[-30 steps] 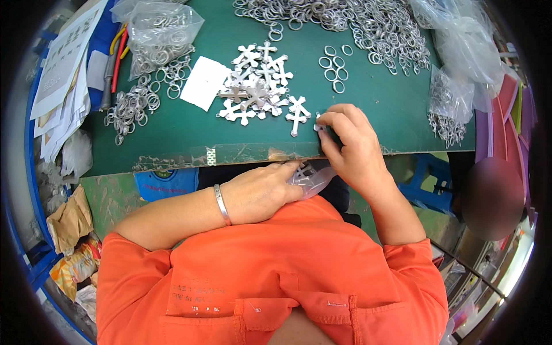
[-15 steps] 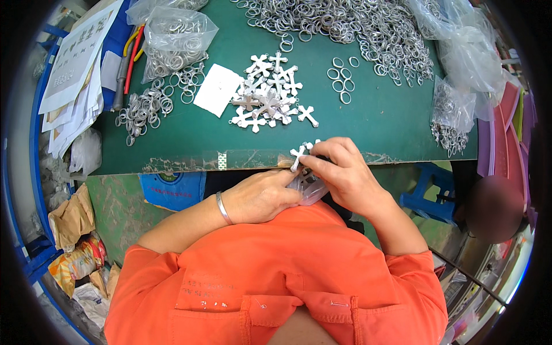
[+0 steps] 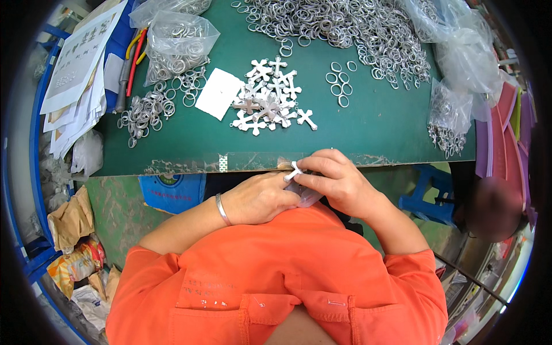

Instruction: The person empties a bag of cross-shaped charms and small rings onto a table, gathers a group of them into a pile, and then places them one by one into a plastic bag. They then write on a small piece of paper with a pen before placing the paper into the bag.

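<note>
Just below the green table's (image 3: 374,129) front edge, my right hand (image 3: 339,181) pinches a small silver cross (image 3: 294,172) between its fingertips. My left hand (image 3: 259,198), with a metal bangle on the wrist, sits beside it and holds a small clear plastic bag (image 3: 307,195) against my orange shirt. The two hands touch at the fingertips. A pile of silver crosses (image 3: 269,103) lies on the table above my hands, next to a white card (image 3: 218,100).
A big heap of metal rings (image 3: 351,29) covers the table's far side, with a few loose rings (image 3: 339,86) nearer. Bags of rings (image 3: 178,43) and papers (image 3: 77,75) lie at left, clear bags (image 3: 460,63) at right. A blue stool (image 3: 428,192) stands at right.
My right hand took a cross from the table and carried it down past the table edge to my left hand and the bag.
</note>
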